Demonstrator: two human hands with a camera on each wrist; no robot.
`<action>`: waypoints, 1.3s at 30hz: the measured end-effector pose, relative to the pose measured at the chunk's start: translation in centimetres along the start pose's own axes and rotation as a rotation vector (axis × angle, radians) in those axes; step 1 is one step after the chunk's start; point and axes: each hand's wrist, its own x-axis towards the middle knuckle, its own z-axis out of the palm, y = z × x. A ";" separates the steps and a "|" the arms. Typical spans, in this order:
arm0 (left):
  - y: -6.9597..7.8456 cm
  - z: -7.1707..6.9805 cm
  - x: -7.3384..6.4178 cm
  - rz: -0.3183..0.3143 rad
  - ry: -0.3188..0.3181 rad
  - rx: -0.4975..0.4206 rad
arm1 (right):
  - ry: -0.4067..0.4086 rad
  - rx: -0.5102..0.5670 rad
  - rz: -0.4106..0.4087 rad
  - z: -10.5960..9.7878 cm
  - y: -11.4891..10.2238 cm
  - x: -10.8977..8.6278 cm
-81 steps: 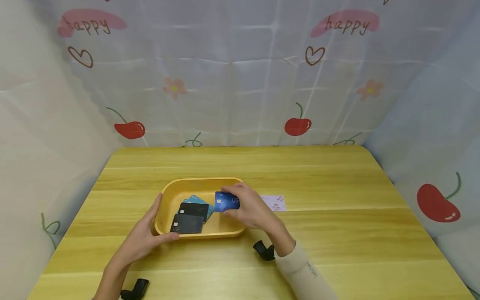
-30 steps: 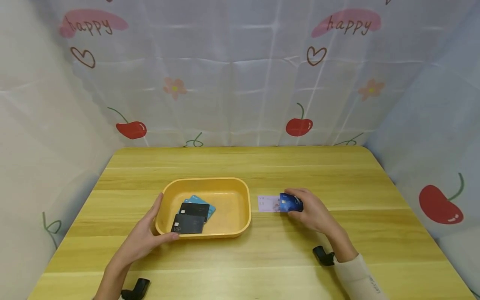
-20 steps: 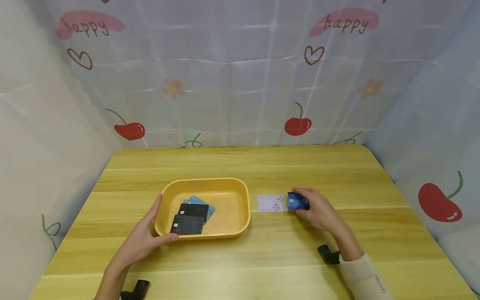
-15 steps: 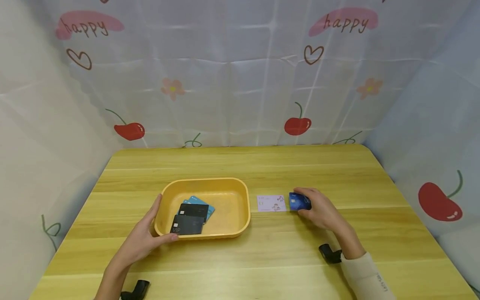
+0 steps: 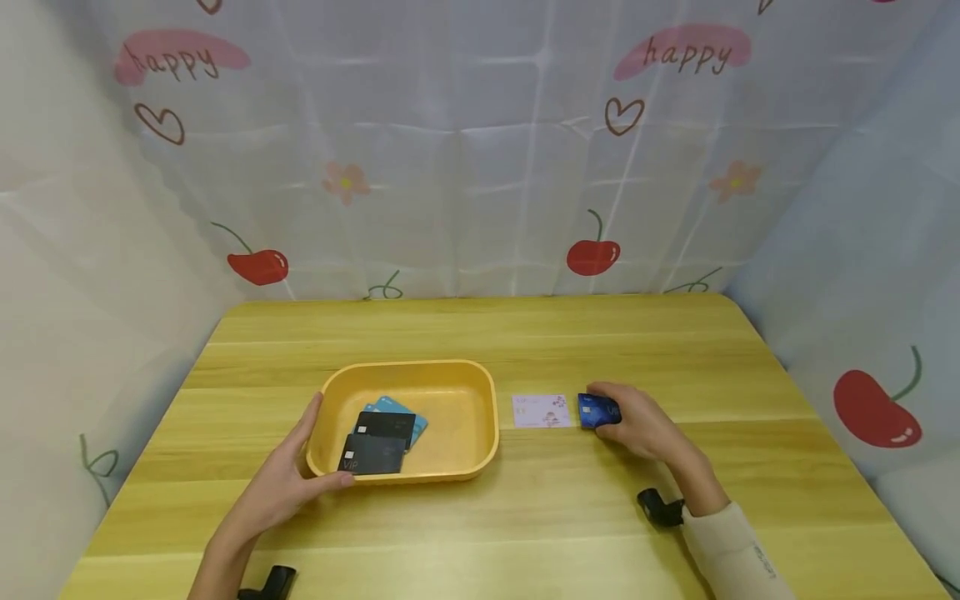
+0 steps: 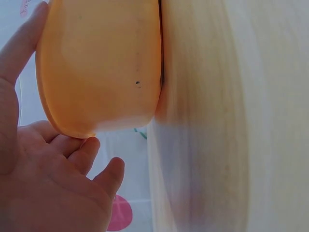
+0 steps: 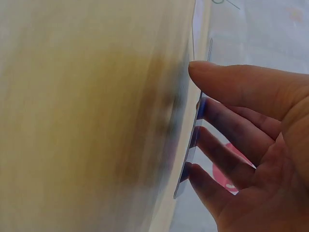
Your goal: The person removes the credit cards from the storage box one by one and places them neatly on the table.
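My left hand [image 5: 281, 483] holds the left end of a yellow plastic tray [image 5: 486, 408], thumb on the front rim and fingers at the left side. In the left wrist view the fingers [image 6: 84, 153] curl up to the tray's rim. Inside lie a dark VIP card [image 5: 372, 455], a black card [image 5: 386, 427] and light blue cards [image 5: 392, 406], overlapping at the left. My right hand [image 5: 637, 423] pinches a dark blue VIP card [image 5: 597, 411] by its edges, close over the table. A pale pink card [image 5: 540, 412] lies just left of it.
The wooden table [image 5: 480, 542] ends at a patterned curtain [image 5: 450, 167] at the back, with sheets on both sides. Black wrist mounts [image 5: 660, 507] sit by each wrist. The pink card lies between the tray and my right hand.
My right hand has carried the blue card from over the tray to the right, past the pink card, and nearly stopped there. My left hand and the tray have stayed in place.
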 end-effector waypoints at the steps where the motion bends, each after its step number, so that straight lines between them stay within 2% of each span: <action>1: 0.0 0.0 0.0 -0.004 0.000 0.001 | -0.006 0.000 -0.003 0.0 0.0 0.1; 9: -0.1 0.0 0.0 -0.008 -0.006 0.003 | -0.059 -0.033 -0.006 0.2 0.0 0.9; 16: 0.0 0.0 0.0 0.003 -0.007 -0.001 | -0.097 -0.011 -0.010 0.0 0.0 1.0; 24: 0.1 -0.1 -0.1 0.007 -0.006 -0.001 | -0.076 0.002 -0.001 0.2 0.1 0.8; 32: -0.1 0.0 0.0 0.011 0.004 -0.005 | -0.008 -0.054 -0.009 -0.1 -0.1 0.2; 39: 0.0 0.1 0.1 0.009 -0.004 -0.018 | -0.047 -0.034 -0.001 -0.1 -0.5 -0.3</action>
